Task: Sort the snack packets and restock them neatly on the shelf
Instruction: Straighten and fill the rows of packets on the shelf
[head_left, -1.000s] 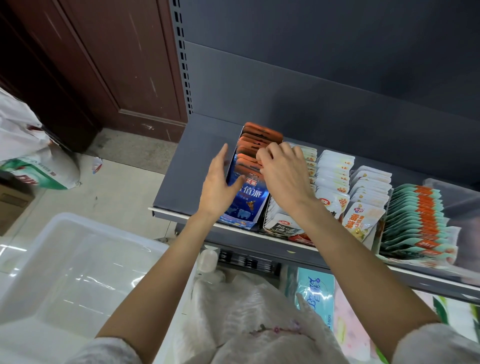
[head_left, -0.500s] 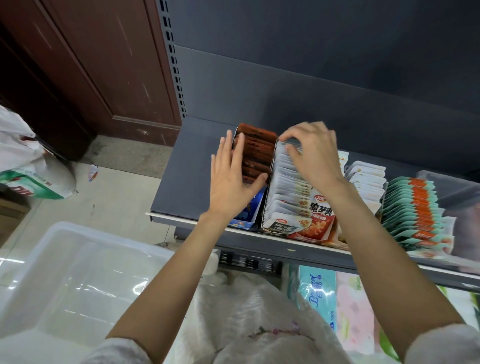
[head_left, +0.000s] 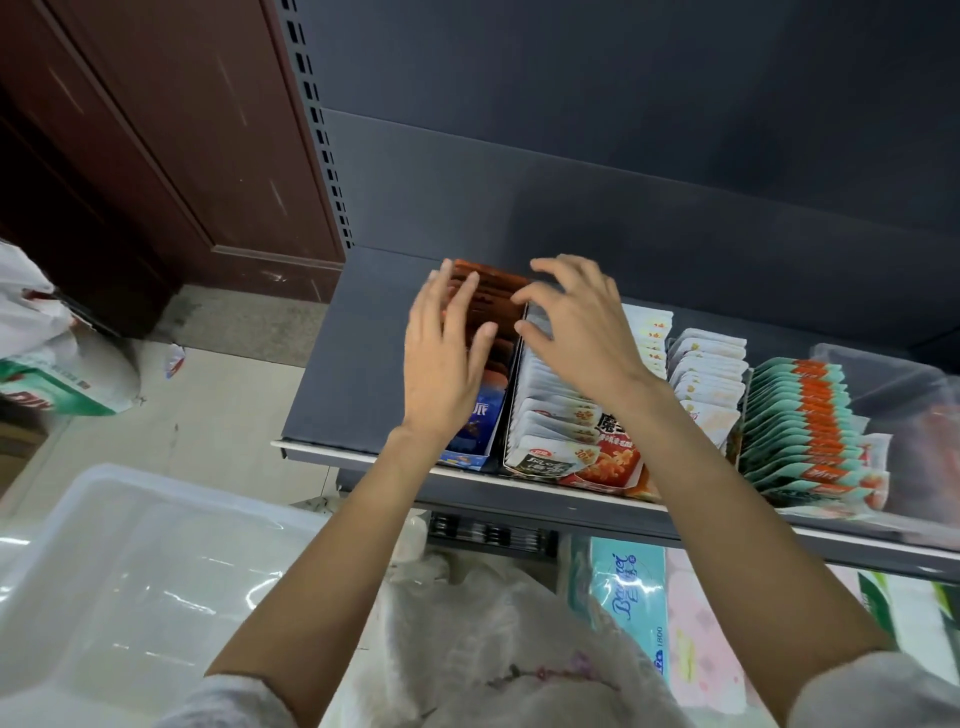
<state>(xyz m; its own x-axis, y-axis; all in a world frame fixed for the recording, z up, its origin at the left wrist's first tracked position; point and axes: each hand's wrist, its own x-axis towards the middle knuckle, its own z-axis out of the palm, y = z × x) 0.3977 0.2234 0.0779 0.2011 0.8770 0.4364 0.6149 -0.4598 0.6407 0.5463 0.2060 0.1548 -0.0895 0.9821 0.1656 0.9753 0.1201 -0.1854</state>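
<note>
On the grey shelf (head_left: 332, 395) stand rows of snack packets. A blue display box (head_left: 480, 431) holds orange-brown packets (head_left: 493, 296). To its right a red box (head_left: 602, 467) holds white packets (head_left: 550, 410). Further right stand more white packets (head_left: 706, 374) and a row of green and orange packets (head_left: 800, 426). My left hand (head_left: 447, 358) lies flat with straight fingers on the orange-brown packets. My right hand (head_left: 576, 322) hovers with loosely spread fingers over the back of the white row and the divide between the two boxes; it holds nothing.
A clear plastic bin (head_left: 130, 571) stands at lower left. A white plastic bag (head_left: 493, 639) hangs in front of me. Tissue packs (head_left: 628, 597) sit on the shelf below. A clear container (head_left: 893, 389) stands at the shelf's far right. A brown door (head_left: 156, 145) is at left.
My right hand shifted left from the back of the white row toward the orange-brown packets. My left hand slid further back along that row.
</note>
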